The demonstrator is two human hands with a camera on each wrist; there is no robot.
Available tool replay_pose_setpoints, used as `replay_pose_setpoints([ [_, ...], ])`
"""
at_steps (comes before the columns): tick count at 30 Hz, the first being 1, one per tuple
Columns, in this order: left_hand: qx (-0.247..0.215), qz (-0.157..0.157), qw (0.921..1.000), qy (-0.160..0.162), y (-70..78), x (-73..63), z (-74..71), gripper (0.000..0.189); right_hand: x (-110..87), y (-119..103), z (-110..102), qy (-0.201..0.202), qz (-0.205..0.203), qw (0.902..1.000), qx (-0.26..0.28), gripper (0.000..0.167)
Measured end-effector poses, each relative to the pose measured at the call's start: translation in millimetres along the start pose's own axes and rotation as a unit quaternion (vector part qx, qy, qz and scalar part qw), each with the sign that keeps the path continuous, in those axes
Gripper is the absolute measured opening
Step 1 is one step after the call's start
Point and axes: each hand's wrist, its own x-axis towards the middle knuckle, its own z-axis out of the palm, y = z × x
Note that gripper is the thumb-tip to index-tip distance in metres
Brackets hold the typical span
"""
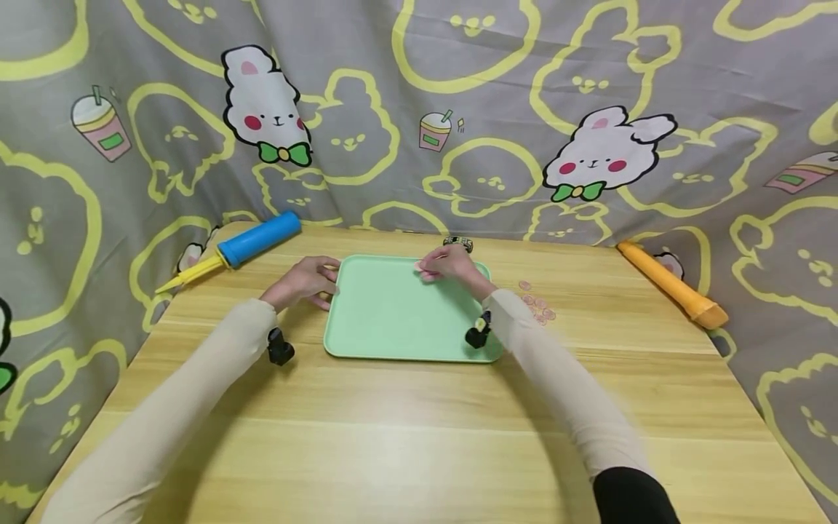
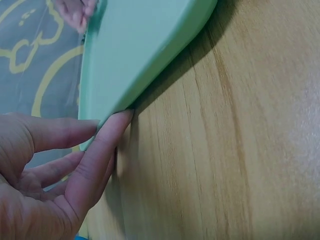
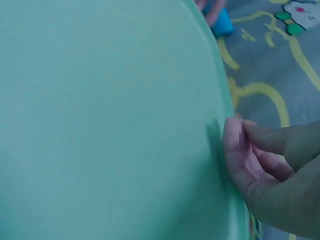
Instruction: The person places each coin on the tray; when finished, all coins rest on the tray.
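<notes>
Our left hand (image 1: 306, 280) pinched the left rim of the green tray (image 1: 393, 313), probably steadying it on the table (image 1: 393, 429); near its far edge, our right hand (image 1: 453, 265) pinched what seemed a pink disc (image 1: 418, 267); loose discs (image 1: 540, 303) lay right of it.

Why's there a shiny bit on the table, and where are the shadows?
In the head view, a pale glare patch on the wooden table, perhaps reflected light, and soft shadows by the left sleeve and right sleeve; in the left wrist view, shadow along the green tray; in the right wrist view, shadow on it beside the right hand.
</notes>
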Motion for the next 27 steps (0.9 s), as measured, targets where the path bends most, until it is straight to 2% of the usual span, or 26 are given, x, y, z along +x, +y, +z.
replay_pose_setpoints([
  [3,0.002,0.005,1.0000,0.001,0.7,-1.1,-2.1,0.073,5.5,-3.2,20.6,0.001,0.003,1.0000,-0.006,0.019],
  [7,-0.001,0.003,1.0000,0.003,0.5,0.3,-2.4,0.073,9.1,-6.3,34.5,0.016,-0.002,0.9996,-0.024,0.012],
  [16,0.001,0.010,0.9999,0.003,-4.3,1.0,-1.5,0.073,7.6,-9.7,43.5,0.013,-0.002,0.9966,-0.081,0.016],
  [24,0.006,0.009,0.9999,0.009,-3.6,-2.0,1.5,0.073,6.2,-8.7,50.5,0.050,0.008,0.9945,-0.091,0.023],
  [27,0.005,0.008,0.9999,0.011,-3.2,-0.6,1.5,0.073,7.3,-8.1,49.6,0.047,0.001,0.9942,-0.096,0.027],
])
